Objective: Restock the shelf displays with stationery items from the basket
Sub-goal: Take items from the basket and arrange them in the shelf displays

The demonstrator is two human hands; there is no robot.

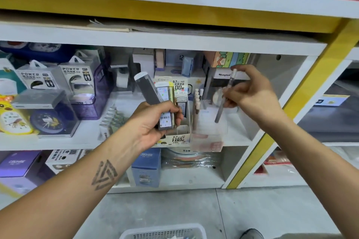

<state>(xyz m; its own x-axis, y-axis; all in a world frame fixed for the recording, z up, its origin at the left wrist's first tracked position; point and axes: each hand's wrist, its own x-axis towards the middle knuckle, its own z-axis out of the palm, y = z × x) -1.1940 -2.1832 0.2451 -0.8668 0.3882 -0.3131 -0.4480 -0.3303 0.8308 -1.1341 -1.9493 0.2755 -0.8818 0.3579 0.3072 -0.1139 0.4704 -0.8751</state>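
1. The left hand (153, 122) is raised before the shelf (136, 39), its fingers curled round a bundle of lead cases (155, 101): one grey case juts up and to the left above the knuckles, and others, one with a barcode label, lie against the palm.
2. The right hand (252, 91) is held to the right of the left hand and a little higher. Thumb and fingers pinch a slim grey pen (226, 93) near its middle; the pen stands nearly upright, its white cap above the fingers and its lower end pointing down.
3. Just behind and below the left hand stands a cardboard display box (179, 138) printed "0.7" and "100".
4. Below the right hand, beside that box, is a clear holder (211, 122); the pen's lower end lies over it, whether inside cannot be told. A row of capped pens (198, 99) stands just left of the held pen.
5. Far to the left of the left hand sit power bank boxes (73, 75).
6. Below both forearms, on the floor, the basket (165, 232) shows its white rim.
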